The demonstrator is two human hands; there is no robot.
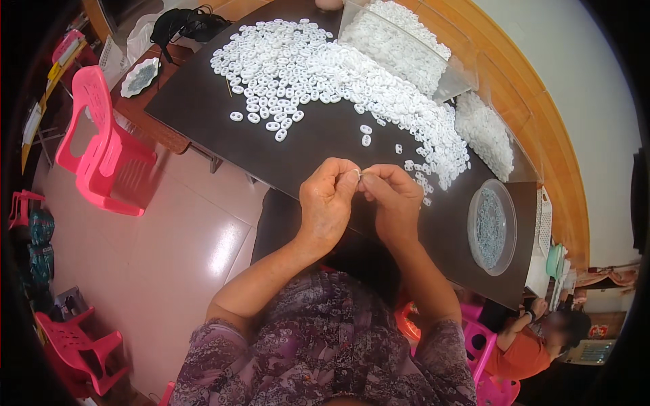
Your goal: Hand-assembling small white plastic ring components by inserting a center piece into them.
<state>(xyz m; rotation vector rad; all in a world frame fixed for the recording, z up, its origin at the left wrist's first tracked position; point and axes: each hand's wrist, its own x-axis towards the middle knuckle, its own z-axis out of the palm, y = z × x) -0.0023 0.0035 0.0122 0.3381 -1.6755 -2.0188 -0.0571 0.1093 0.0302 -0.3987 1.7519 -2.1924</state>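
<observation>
We see the left hand (327, 201) and right hand (398, 201) together, fingertips pinching a small pale piece (359, 173) between them, at the near edge of a dark table (325, 135). This one piece seems mid-work. Beyond the hands, many white parts (271, 64) lie heaped; we cannot tell which are finished. Grey bits (490, 227) in a dish (512, 233) at right suggest plenty is left.

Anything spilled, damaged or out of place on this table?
Nothing clearly wrong. Two white pieces lie apart from the large white heap, on its near side, but the heap itself is loosely spread. Damage to single pieces is too small to judge.
</observation>
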